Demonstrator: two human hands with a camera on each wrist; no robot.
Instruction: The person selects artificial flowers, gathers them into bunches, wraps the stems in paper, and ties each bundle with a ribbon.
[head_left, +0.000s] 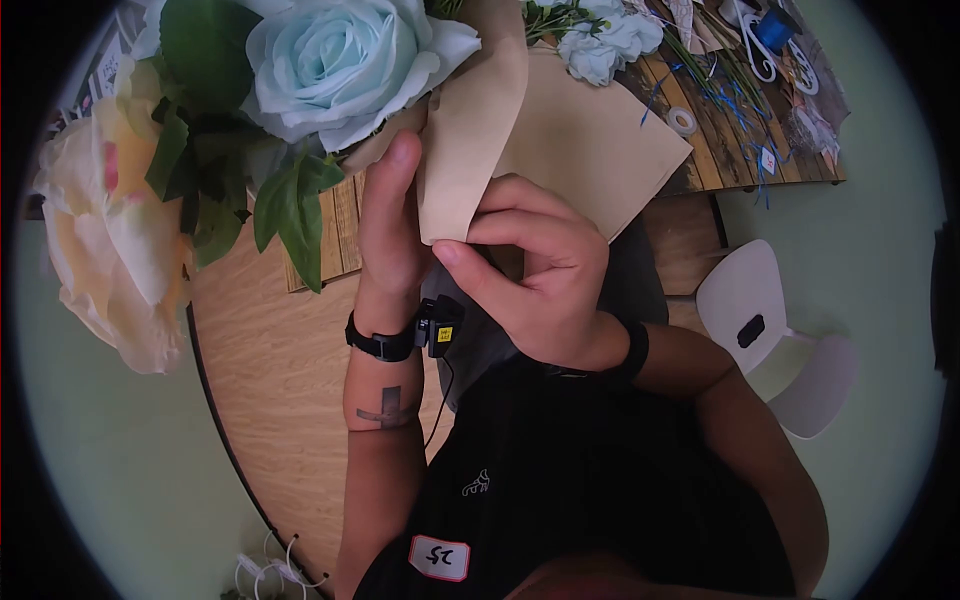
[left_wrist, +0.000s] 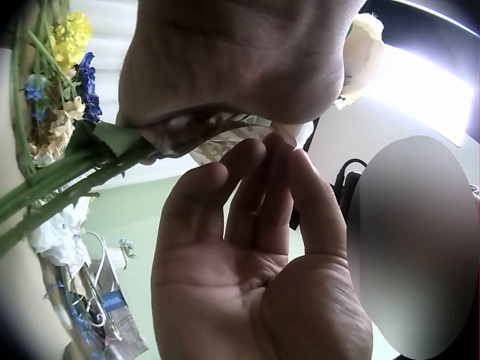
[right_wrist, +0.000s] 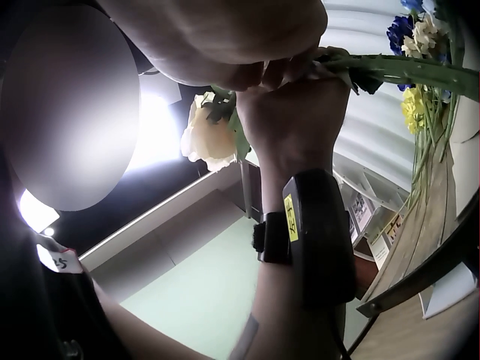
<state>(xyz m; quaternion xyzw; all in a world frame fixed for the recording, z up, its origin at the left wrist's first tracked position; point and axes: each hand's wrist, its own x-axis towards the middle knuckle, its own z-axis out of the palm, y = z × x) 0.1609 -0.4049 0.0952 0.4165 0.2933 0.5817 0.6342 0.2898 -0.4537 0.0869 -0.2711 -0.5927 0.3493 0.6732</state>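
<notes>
A bouquet with a pale blue rose [head_left: 335, 70] and a large cream flower [head_left: 120, 220] fills the upper left of the head view. My left hand [head_left: 393, 225] is curled round the bouquet's base, thumb raised beside the brown paper [head_left: 470, 140]. Its green stems [left_wrist: 82, 176] extend from that hand in the left wrist view, and the stems [right_wrist: 412, 71] show in the right wrist view too. My right hand [head_left: 545, 270] pinches the paper's lower edge between thumb and fingers, close to the left palm. The left fingertips are hidden behind flowers and paper.
Brown paper sheets [head_left: 590, 140] lie on the wooden table [head_left: 655, 85], near small light blue flowers [head_left: 600, 50]. A tape roll [head_left: 682, 121], a blue spool [head_left: 775, 30] and cut stems are at upper right. A white chair [head_left: 745, 290] holds a black object.
</notes>
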